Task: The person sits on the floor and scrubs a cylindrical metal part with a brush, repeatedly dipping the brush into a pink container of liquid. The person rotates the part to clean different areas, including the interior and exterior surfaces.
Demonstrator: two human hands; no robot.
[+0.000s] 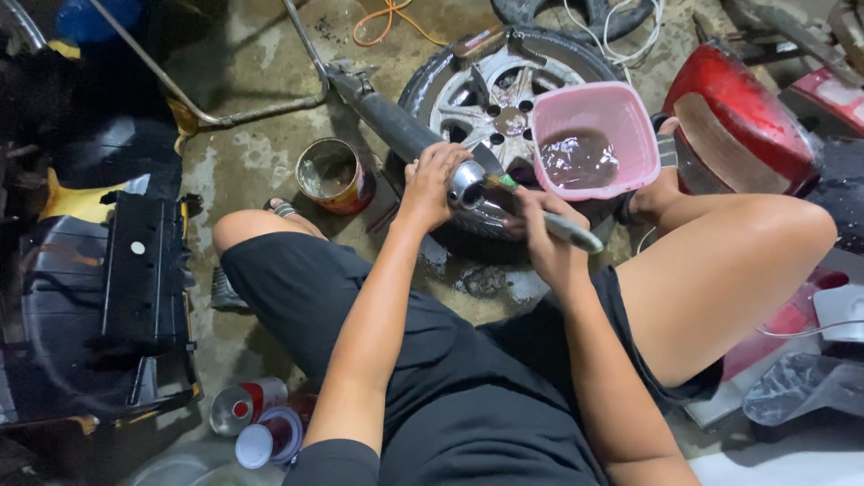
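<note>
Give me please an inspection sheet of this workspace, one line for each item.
Surface: concrete floor, stained and wet in patches.
Job's things: dark exhaust pipe with metal end cap, lying over a wheel; brush; pink tub of dark liquid.
Clutter: open tin, two spray cans, black plastic panels.
Grippers: left hand grips the pipe end; right hand holds the brush.
Cables: orange cord, white cord.
Surroundings: red body panels.
</note>
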